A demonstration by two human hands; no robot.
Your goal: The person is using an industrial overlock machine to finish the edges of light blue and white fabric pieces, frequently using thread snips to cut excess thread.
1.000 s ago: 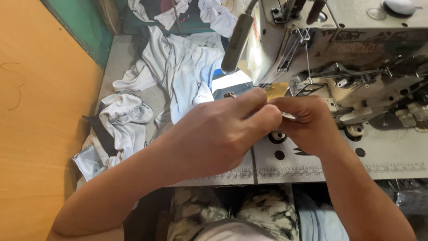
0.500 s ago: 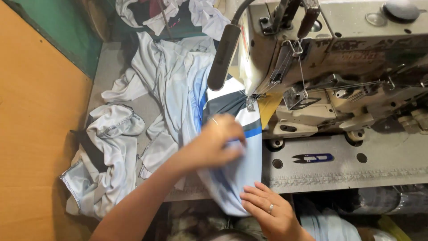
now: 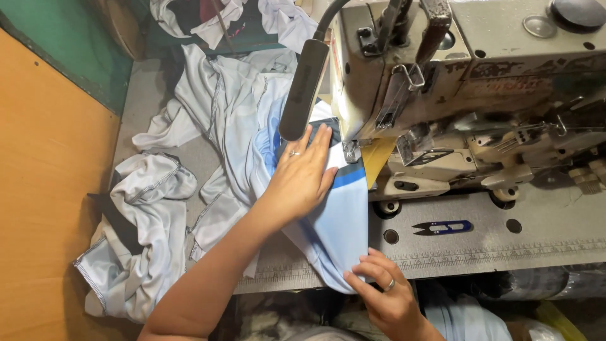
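Left hand (image 3: pixel 302 178) is pressing flat, fingers spread, on the smooth pale-blue fabric (image 3: pixel 344 218) beside the machine (image 3: pixel 467 82), right hand (image 3: pixel 385 297) is pinching its folded near edge

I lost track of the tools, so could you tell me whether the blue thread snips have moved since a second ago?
Yes: the blue thread snips left the hands and lie on the machine bed.

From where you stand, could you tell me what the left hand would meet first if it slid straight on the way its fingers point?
Probably the sewing machine: the left hand lies flat on the pale blue fabric, fingertips almost at the machine's head, beside the dark lamp arm.
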